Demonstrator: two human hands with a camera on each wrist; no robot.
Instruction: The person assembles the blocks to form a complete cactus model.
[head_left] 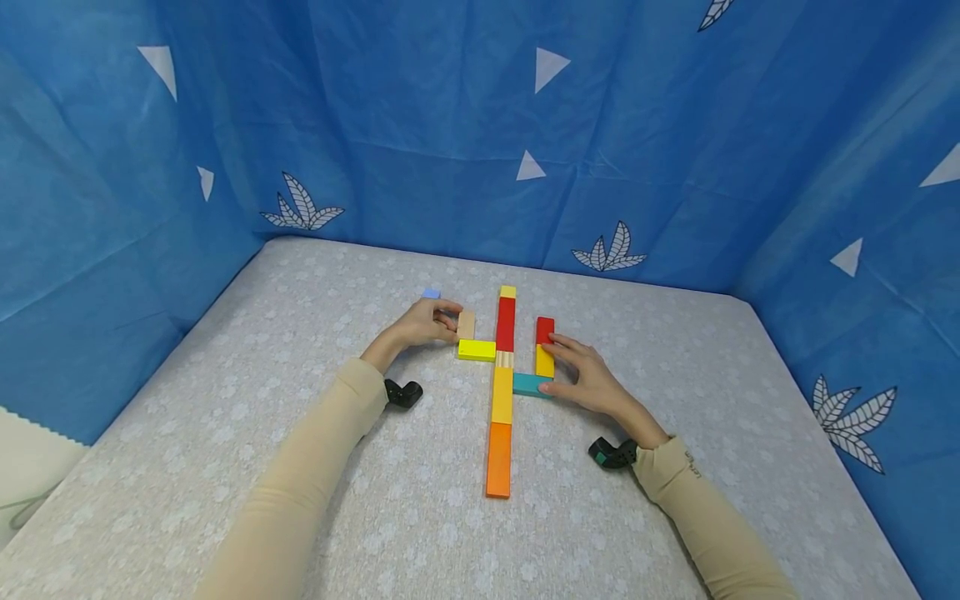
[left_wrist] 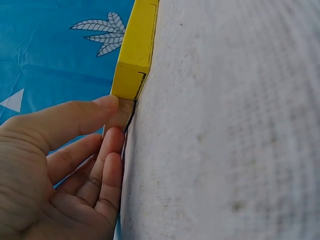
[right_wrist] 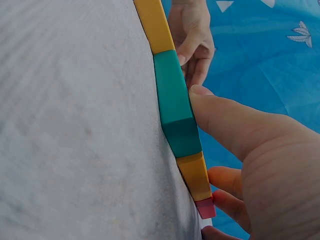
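My left hand (head_left: 429, 323), fingers bent, holds the left side of a plain wooden block (head_left: 467, 324), thumb and fingertips against it. That block stands against a yellow block (head_left: 477, 350), which joins a long central row of blocks. My right hand (head_left: 588, 379) lies spread on the other side. Its thumb touches the teal block (head_left: 527, 384), and its fingers reach along the side of an orange-yellow block (head_left: 544, 360) and a red block (head_left: 545, 329). In the right wrist view these fingers (right_wrist: 227, 180) stay fairly straight. The left fingers partly cover the wooden block in the left wrist view.
The central row includes a long red block (head_left: 506, 325), a striped wooden piece (head_left: 505, 359), a yellow-orange block (head_left: 502, 396) and an orange block (head_left: 498, 460). A blue block (head_left: 431, 293) lies behind my left hand. Blue curtain (head_left: 450, 125) surrounds the cloth-covered table (head_left: 420, 517).
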